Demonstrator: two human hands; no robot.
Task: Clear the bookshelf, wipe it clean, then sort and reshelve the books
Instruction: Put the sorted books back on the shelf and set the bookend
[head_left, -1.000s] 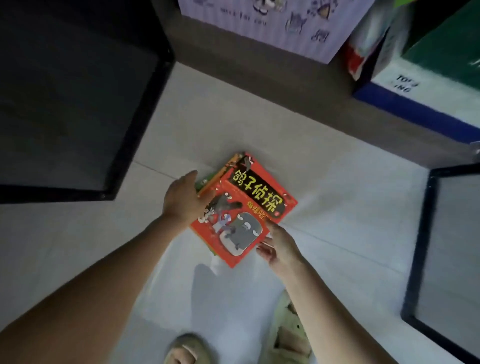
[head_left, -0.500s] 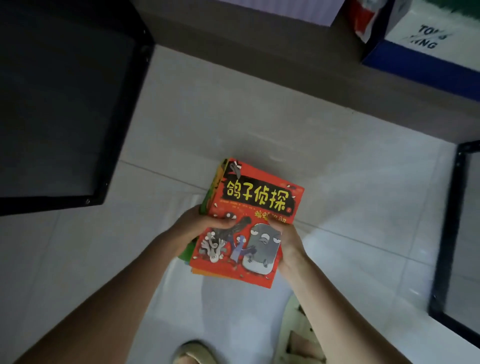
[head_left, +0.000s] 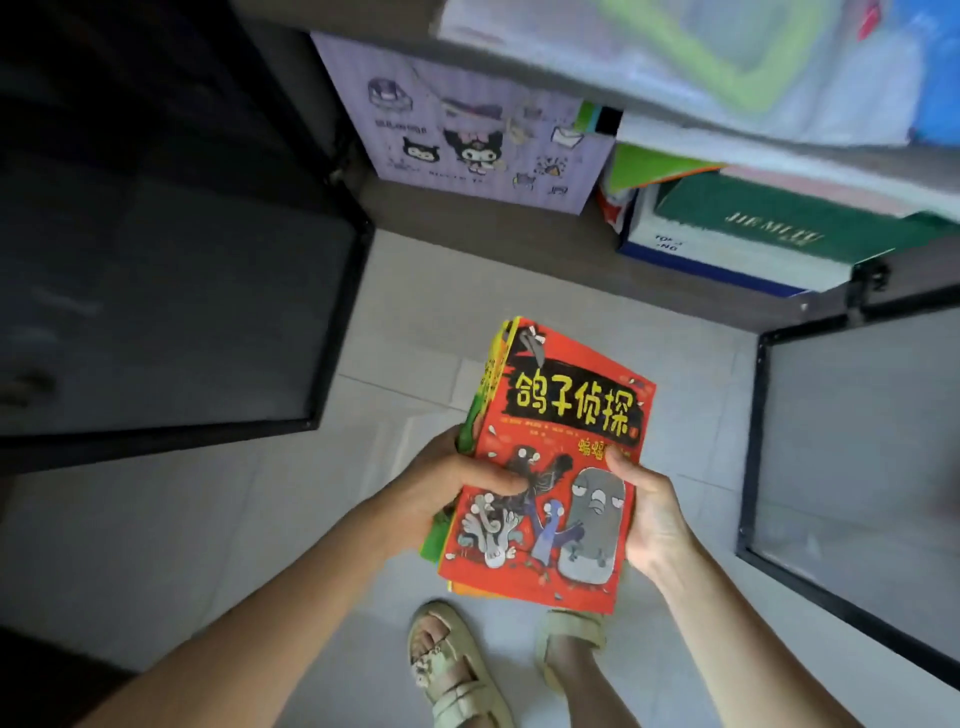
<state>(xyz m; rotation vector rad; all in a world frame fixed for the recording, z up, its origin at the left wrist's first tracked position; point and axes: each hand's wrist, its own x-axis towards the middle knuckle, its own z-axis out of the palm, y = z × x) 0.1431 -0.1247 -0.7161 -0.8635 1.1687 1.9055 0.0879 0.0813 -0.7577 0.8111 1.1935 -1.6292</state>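
Red fills the middle of my feed: a stack of books (head_left: 550, 467) topped by a red cartoon cover, with yellow characters on a black band and grey birds drawn below. It is held up off the pale tiled floor (head_left: 415, 312) by both hands, in front of the bookshelf's bottom board (head_left: 467, 228). My reading of the left hand (head_left: 447, 483) is a firm grip on the stack's left edge, thumb laid across the cover and fingers curled underneath, where green and yellow edges of the lower books peek out. The right hand (head_left: 649, 514) holds the right edge, thumb tip pressed on the cover beside the small yellow lettering; its fingers are hidden under the stack. On the board, a purple box (head_left: 467, 130) printed with cartoon figures stands at the left end. A dark green book (head_left: 779, 218) lies flat on a white and blue box (head_left: 717, 254) toward the right end, with green and orange sheets (head_left: 649, 166) between the two boxes. Two dark-framed glass doors stand open, one (head_left: 171, 322) at the left and one (head_left: 857, 441) at the right. Below the stack I see two feet in pale sandals, left (head_left: 457, 670) and right (head_left: 571, 631), on the tiles. The higher shelf along the top edge is too blurred for me to identify its contents.
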